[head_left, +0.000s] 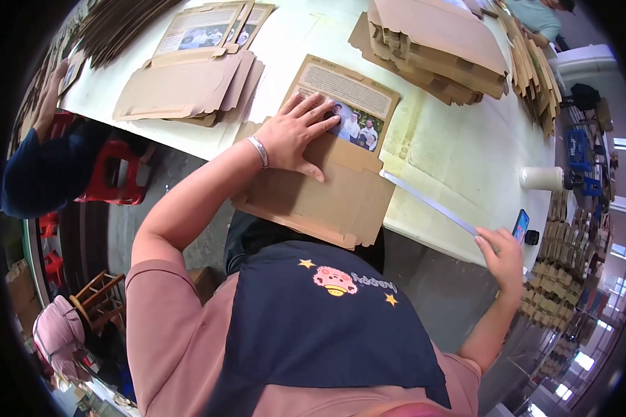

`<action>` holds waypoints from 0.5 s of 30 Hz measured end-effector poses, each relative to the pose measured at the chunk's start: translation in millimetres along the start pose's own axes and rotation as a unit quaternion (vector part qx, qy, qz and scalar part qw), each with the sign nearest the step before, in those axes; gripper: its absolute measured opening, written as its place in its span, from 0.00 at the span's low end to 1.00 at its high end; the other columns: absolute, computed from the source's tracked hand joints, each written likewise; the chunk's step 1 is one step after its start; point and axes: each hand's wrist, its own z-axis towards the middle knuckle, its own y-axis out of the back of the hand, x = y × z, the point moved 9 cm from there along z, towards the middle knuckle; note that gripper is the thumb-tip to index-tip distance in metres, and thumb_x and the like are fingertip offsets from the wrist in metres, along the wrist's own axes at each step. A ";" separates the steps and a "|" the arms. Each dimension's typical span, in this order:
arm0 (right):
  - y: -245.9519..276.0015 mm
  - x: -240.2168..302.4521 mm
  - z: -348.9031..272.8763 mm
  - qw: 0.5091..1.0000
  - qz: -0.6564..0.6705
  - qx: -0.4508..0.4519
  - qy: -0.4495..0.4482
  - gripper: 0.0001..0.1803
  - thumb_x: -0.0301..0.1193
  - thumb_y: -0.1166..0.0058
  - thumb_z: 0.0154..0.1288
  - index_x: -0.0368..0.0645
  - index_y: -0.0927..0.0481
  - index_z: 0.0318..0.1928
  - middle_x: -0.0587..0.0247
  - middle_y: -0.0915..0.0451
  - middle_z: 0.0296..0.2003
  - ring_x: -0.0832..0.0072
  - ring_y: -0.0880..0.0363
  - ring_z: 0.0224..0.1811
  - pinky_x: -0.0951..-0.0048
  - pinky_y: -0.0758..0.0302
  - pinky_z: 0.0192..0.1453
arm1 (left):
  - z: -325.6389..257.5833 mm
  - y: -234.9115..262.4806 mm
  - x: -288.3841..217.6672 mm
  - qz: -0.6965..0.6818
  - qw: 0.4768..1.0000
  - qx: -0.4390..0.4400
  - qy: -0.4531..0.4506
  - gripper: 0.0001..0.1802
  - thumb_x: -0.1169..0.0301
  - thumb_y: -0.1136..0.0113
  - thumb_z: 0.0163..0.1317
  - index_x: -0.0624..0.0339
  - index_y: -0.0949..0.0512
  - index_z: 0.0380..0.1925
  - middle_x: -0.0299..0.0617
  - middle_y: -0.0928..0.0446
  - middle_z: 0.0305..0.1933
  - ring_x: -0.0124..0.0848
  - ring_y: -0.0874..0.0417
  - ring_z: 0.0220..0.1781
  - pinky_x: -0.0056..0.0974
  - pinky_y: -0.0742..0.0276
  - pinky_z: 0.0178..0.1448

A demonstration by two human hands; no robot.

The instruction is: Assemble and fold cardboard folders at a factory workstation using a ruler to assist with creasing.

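a flat brown cardboard box blank with a printed photo panel is laid over the near edge of the pale desk. it's pressed down by the left hand, fingers spread flat and open. the desk edge is touched by the right hand, fingers loosely curled, nothing gripped. more flattened blanks are stacked further back.

flat cardboard box under hand: 1 | red stools: 2 | phone: 1 | white roll: 1
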 end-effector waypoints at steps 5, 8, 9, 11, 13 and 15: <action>-21.5 12.6 -3.4 0.998 0.012 -0.066 0.001 0.13 0.30 0.32 0.67 0.45 0.10 0.51 0.60 0.21 0.32 0.68 0.22 0.33 0.67 0.26 0.40 | 3.5 1.5 -2.0 -0.017 1.000 -0.011 -0.009 0.68 0.19 0.37 0.42 0.51 0.36 0.78 0.51 0.43 0.83 0.53 0.49 0.86 0.60 0.57 0.87; -32.1 -4.0 2.9 0.999 0.039 -0.031 0.004 0.13 0.32 0.33 0.68 0.44 0.11 0.52 0.61 0.17 0.36 0.68 0.20 0.33 0.68 0.24 0.42 | 3.8 4.0 3.2 -0.026 0.999 -0.015 -0.012 0.66 0.20 0.37 0.45 0.51 0.34 0.77 0.51 0.41 0.83 0.53 0.47 0.85 0.60 0.56 0.87; -34.6 -13.2 4.6 0.998 0.058 -0.011 0.015 0.14 0.33 0.34 0.69 0.42 0.11 0.52 0.60 0.14 0.37 0.69 0.18 0.34 0.70 0.22 0.44 | 4.7 4.8 3.4 -0.038 0.999 -0.019 -0.019 0.64 0.20 0.37 0.46 0.52 0.33 0.76 0.51 0.40 0.82 0.53 0.46 0.85 0.60 0.56 0.87; -46.9 -60.0 10.5 0.996 0.077 0.040 -0.019 0.15 0.35 0.33 0.69 0.42 0.11 0.51 0.57 0.13 0.38 0.66 0.15 0.36 0.69 0.21 0.46 | 5.9 4.4 2.3 -0.046 0.998 -0.026 -0.024 0.63 0.21 0.37 0.47 0.52 0.32 0.75 0.51 0.40 0.82 0.53 0.46 0.85 0.60 0.56 0.87; -61.0 -76.6 19.5 0.990 0.096 0.093 -0.048 0.16 0.37 0.33 0.68 0.41 0.11 0.51 0.53 0.11 0.40 0.63 0.13 0.38 0.69 0.20 0.47 | 6.8 3.6 3.2 -0.052 0.998 -0.034 -0.023 0.62 0.22 0.37 0.48 0.53 0.31 0.74 0.52 0.40 0.82 0.53 0.46 0.85 0.60 0.56 0.87; -61.4 -65.3 34.5 0.995 0.072 0.066 -0.010 0.17 0.39 0.33 0.68 0.39 0.11 0.49 0.49 0.10 0.40 0.61 0.10 0.41 0.68 0.19 0.49 | 4.5 6.0 0.2 -0.049 0.997 -0.052 -0.040 0.61 0.23 0.36 0.50 0.54 0.31 0.74 0.52 0.41 0.82 0.53 0.48 0.86 0.61 0.57 0.87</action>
